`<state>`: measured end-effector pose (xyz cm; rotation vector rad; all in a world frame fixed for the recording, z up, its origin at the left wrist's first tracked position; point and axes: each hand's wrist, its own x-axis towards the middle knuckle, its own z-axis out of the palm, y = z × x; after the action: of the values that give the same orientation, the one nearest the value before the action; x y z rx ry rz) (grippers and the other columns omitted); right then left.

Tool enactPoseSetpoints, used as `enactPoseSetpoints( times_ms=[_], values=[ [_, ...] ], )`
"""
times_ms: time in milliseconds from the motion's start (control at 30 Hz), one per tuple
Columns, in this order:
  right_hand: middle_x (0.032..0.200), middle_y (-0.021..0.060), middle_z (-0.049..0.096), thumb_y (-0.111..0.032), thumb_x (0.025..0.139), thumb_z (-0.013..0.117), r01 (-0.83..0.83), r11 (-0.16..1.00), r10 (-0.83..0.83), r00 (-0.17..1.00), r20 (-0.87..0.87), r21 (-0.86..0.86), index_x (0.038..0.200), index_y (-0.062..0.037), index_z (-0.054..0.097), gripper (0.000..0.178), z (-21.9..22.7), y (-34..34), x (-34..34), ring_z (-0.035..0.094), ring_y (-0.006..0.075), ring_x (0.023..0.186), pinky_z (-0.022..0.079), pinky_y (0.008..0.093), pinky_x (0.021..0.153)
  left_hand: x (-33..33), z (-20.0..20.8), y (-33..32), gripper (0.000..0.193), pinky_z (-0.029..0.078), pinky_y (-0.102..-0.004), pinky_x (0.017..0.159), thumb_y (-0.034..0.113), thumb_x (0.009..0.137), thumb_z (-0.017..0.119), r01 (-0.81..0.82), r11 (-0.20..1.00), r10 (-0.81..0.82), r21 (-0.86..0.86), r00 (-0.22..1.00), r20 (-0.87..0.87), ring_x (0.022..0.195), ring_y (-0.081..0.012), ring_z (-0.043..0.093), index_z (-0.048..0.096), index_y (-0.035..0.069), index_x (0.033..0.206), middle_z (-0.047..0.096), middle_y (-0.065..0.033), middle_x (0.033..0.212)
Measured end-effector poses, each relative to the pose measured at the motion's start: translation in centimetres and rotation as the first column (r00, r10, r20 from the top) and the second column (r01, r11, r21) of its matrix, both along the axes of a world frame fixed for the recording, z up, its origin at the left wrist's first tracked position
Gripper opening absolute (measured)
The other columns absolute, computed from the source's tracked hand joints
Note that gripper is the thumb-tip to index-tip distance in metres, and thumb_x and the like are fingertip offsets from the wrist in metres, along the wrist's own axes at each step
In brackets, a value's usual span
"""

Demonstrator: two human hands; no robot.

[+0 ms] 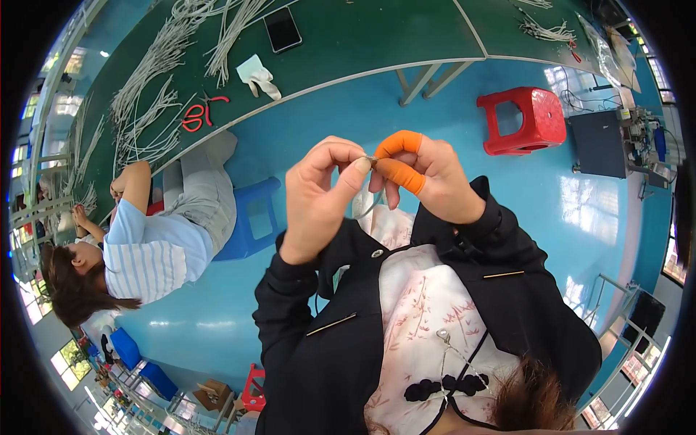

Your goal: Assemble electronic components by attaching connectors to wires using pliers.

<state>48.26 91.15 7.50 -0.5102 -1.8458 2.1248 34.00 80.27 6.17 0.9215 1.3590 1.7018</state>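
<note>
Both of my hands meet in front of my chest, fingertip to fingertip. My left hand (319, 188) is closed in a pinch of thumb and forefinger. Orange finger covers sit on the thumb and forefinger of my right hand (433, 174), which is also pinched. Between the fingertips shows a small brownish, metallic-looking tip (372, 161), too small to make out fully. A thin grey cable (360, 215) curves down below the hands. Its join to the tip is hidden behind the fingers.
Ahead is a green table (377, 40) with bundles of grey cables (156, 65), a phone (283, 30), a white glove (257, 75) and red-handled cutters (194, 117). A co-worker (159, 246) sits left on a blue stool (254, 221). A red stool (523, 119) and a grey machine (598, 143) stand right.
</note>
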Motion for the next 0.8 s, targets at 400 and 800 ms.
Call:
enactPoseSetpoints(
  times_ms=[400, 800],
  values=[
    [0.079, 0.0106, 0.062, -0.006, 0.095, 0.050, 0.157, 0.950, -0.165, 0.986, -0.004, -0.270, 0.100, 0.0065, 0.054, 0.014, 0.3, -1.6, 0.0, 0.058, 0.0137, 0.054, 0.045, 0.0237, 0.052, 1.5, -0.8, -0.3, 0.022, 0.044, -0.0303, 0.059, -0.002, 0.071, 0.068, -0.200, 0.887, 0.459, 0.416, 0.292, -0.839, 0.067, -0.0226, 0.056, 0.061, 0.000, 0.092, 0.061, -0.0095, 0.085],
    [0.073, 0.0076, 0.065, 0.000, 0.090, 0.056, 0.260, 0.874, -0.245, 0.965, -0.091, 0.410, 0.097, 0.0056, 0.056, 0.009, -0.5, -2.1, 0.1, 0.057, 0.0093, 0.053, 0.044, 0.0204, 0.048, 0.9, 0.6, -0.7, 0.021, 0.042, -0.0261, 0.075, 0.001, 0.076, 0.069, -0.070, 0.997, 0.067, -0.022, 0.990, -0.125, 0.085, -0.0146, 0.054, 0.064, 0.001, 0.096, 0.063, -0.0056, 0.092]
  ],
)
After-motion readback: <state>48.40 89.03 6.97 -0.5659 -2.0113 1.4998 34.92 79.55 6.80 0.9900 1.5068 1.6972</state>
